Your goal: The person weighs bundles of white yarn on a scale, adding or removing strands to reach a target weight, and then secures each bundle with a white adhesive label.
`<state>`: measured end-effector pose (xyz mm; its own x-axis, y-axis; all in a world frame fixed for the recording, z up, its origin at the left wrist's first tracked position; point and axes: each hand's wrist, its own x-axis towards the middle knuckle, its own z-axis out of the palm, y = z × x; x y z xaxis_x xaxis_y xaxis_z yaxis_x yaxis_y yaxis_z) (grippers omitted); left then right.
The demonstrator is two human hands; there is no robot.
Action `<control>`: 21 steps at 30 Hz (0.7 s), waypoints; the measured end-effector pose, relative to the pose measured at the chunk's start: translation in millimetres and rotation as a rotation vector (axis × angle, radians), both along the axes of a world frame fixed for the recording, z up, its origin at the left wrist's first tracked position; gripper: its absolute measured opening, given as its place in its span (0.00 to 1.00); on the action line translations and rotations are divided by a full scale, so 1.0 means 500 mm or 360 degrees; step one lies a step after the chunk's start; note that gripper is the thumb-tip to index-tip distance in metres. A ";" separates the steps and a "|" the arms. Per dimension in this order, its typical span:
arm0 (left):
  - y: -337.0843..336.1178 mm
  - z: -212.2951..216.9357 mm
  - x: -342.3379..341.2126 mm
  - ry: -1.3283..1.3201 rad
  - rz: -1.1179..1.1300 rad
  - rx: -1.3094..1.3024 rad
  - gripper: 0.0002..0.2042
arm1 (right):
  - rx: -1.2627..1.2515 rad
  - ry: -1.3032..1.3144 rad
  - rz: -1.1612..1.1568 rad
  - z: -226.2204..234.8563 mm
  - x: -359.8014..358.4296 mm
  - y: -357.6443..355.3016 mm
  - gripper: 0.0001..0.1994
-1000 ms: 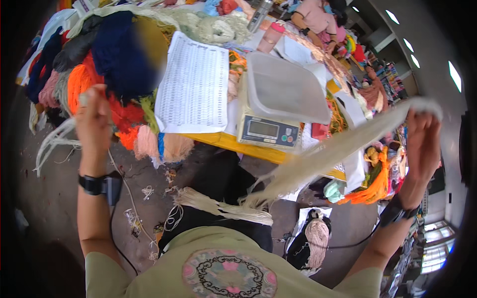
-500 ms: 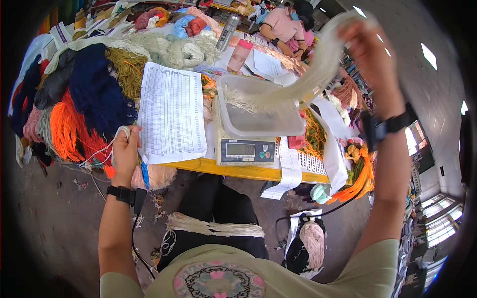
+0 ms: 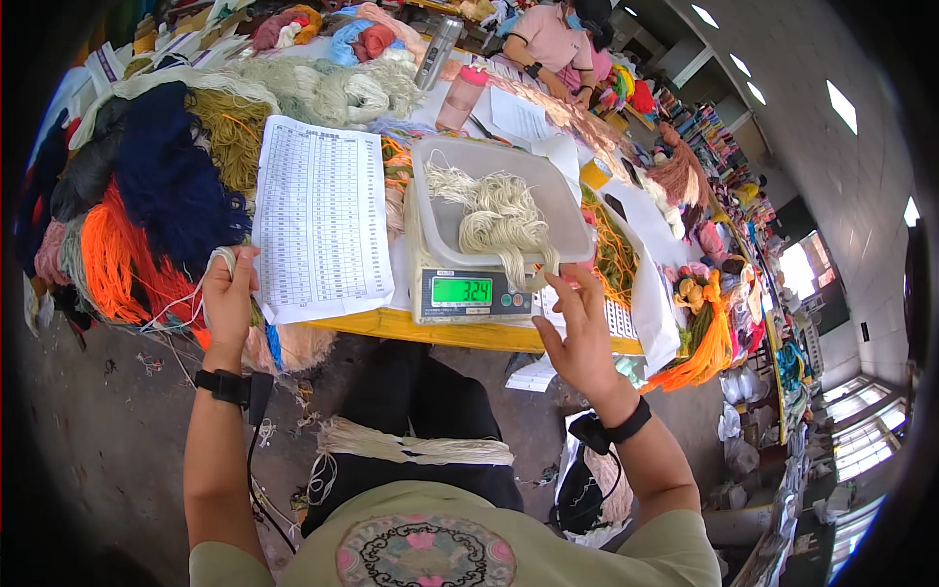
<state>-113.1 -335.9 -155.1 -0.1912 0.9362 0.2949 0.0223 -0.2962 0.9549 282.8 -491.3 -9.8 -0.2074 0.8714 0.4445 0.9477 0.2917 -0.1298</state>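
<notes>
A cream yarn skein (image 3: 504, 217) lies looped in a clear plastic tub (image 3: 569, 201), with one end drooping over the near rim. The tub rests on a digital scale (image 3: 423, 305), whose display glows green. My right hand (image 3: 584, 342) is just right of the display, fingers apart, its fingertips close to the hanging yarn end; whether they touch it I cannot tell. At the left table edge my left hand (image 3: 228, 303) pinches a thin white strand of yarn (image 3: 217, 256), beside a printed sheet (image 3: 323, 225). Another cream skein (image 3: 411, 448) lies across my lap.
Piled yarn in navy (image 3: 176, 166), orange (image 3: 108, 254) and other colours fills the table's left side. A pink-capped bottle (image 3: 462, 98) and a steel flask (image 3: 438, 54) stand behind the tub. Orange yarn (image 3: 709, 342) hangs at the right edge. A person in pink (image 3: 553, 44) sits across.
My right hand came down from the upper right and let go of the cream skein, which now lies in the tub. The scale's display lit green. My left hand keeps its strand.
</notes>
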 end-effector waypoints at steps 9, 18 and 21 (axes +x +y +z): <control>-0.099 0.075 -0.017 -0.0456 -0.0007 0.0050 0.10 | 0.0188 0.0153 -0.0015 -0.012 0.017 -0.011 0.22; -0.290 0.177 0.036 -0.0268 -0.0313 -0.0428 0.16 | 0.0296 0.0021 -0.0073 -0.026 0.003 0.027 0.22; -0.310 0.184 0.073 -0.0320 -0.0756 -0.0524 0.16 | 0.0309 -0.0253 -0.0184 -0.033 -0.019 0.047 0.21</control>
